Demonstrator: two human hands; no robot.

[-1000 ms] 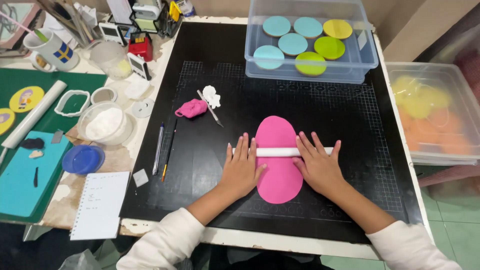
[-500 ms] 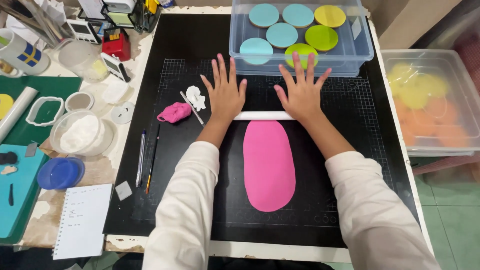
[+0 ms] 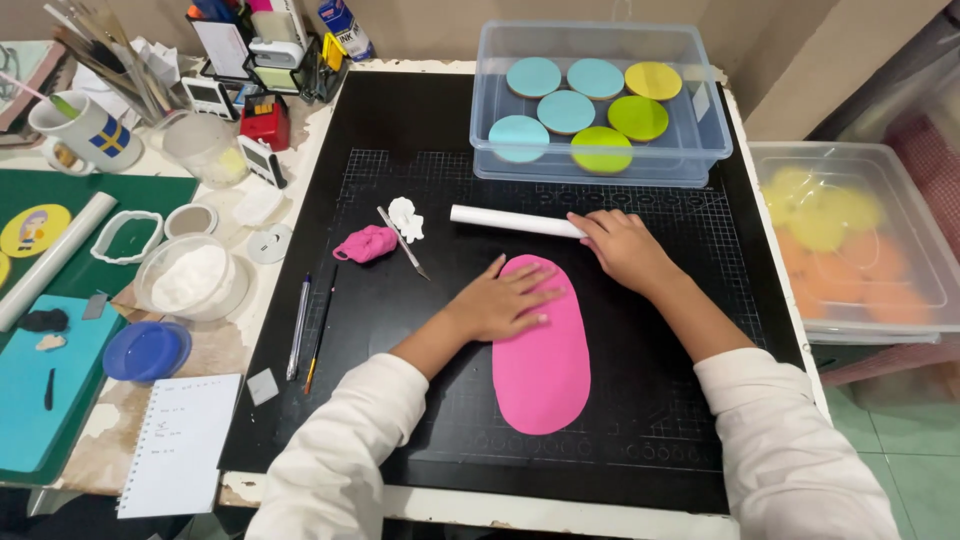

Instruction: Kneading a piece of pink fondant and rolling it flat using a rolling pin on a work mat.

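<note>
At the far left of the frame lie a teal board (image 3: 40,390), a blue lid (image 3: 146,351), a spiral notepad (image 3: 180,443) and a clear bowl of white powder (image 3: 192,278). Just right of them, on the left margin of the black cutting mat (image 3: 420,130), two pens (image 3: 308,325) lie lengthwise, with a small pink lump (image 3: 366,243), a thin blade tool (image 3: 403,242) and a white scrap (image 3: 406,217) a little above centre.

The left hand (image 3: 508,300) lies flat, fingers spread, its grip released, pressing on the upper left part of the rolled pink oval sheet (image 3: 542,350), which sits at centre frame on the mat. The right hand (image 3: 625,245), just above and right of the sheet's top, rests on the right end of the white rolling pin (image 3: 515,221); its fingers curl loosely over that end, so I judge it a light grasp, not a clench.

Risks, as I judge them: the flat palm could drag or dent the soft sheet if it slides, and the pin, lying slantwise and held at one end only, could roll toward the white scrap and the blade tool.

Open mat lies right of and below the sheet. Above, the clear tub of round blue and green discs (image 3: 600,100) stands near the pin. At the right the desk (image 3: 770,270) ends, with a second clear bin (image 3: 860,250) beyond it.
</note>
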